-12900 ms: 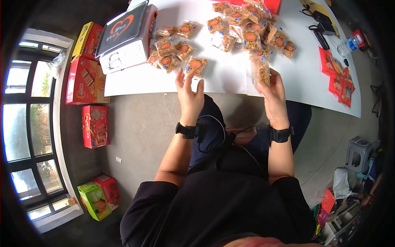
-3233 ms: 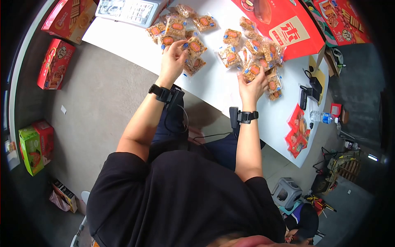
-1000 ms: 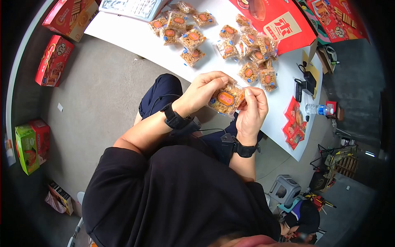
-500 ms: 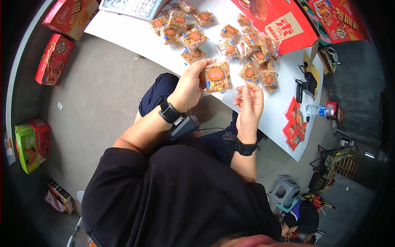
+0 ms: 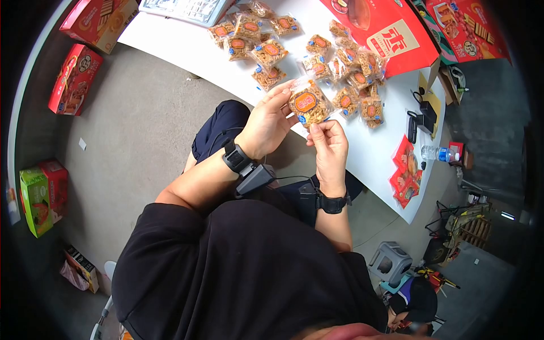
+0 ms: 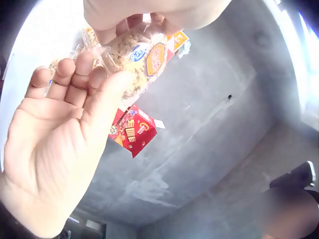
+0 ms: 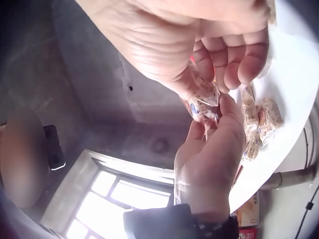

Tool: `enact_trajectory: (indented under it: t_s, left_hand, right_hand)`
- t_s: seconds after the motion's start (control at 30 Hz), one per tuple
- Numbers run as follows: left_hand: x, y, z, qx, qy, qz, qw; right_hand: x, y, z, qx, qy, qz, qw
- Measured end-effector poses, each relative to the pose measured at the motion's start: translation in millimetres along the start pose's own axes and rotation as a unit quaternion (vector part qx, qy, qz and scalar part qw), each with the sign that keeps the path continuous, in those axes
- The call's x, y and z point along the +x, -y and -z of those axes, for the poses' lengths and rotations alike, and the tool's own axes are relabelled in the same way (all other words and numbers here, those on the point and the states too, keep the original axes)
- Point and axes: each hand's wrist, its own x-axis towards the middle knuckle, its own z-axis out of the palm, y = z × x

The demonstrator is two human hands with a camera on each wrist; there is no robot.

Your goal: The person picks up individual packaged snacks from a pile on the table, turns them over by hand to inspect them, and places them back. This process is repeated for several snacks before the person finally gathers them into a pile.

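A square snack cake in a clear wrapper (image 5: 307,106), with an orange oval label, is held up before the table's near edge. My left hand (image 5: 267,126) pinches its left side between thumb and fingers. My right hand (image 5: 328,148) grips the lower corner, thumb on top. In the left wrist view the wrapped snack cake (image 6: 133,59) lies between the left thumb and the right fingers above. The right wrist view shows the same packet (image 7: 203,105) end-on, both hands on it. Similar wrapped cakes form a left pile (image 5: 249,37) and a right pile (image 5: 348,62).
The white table (image 5: 170,48) carries a scale (image 5: 187,10) at back left and a large red box (image 5: 405,37) at back right. Red packets (image 5: 405,173), a water bottle (image 5: 439,152) and a black device (image 5: 426,113) lie to the right. Red boxes (image 5: 76,79) stand left.
Both hands lift one wrapped cake off the table area and turn it. Half a second ago the right hand was off it; now it grips the lower corner. The large red box has come into view.
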Motion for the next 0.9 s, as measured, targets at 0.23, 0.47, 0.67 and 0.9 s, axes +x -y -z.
enact_trajectory:
  t_s: [0.23, 0.47, 0.67, 0.9]
  left_hand:
    - [-4.7, -8.2, 5.6, -0.018, 0.065, 0.034, 0.997]
    - [-8.8, -6.6, 8.6, -0.003, 0.111, 0.066, 0.992]
    - [-14.5, 3.0, 10.6, 0.024, 0.158, 0.086, 0.983]
    - [-5.9, -12.4, 17.8, 0.237, 0.057, 0.010, 0.970]
  right_hand:
    - [6.7, 12.3, 4.7, 0.032, -0.041, 0.025, 0.998]
    - [12.9, 12.9, 11.6, -0.045, -0.058, 0.089, 0.993]
    - [17.6, 26.9, 12.3, -0.107, -0.080, 0.150, 0.980]
    - [21.1, 36.7, 25.2, -0.276, -0.039, 0.212, 0.937]
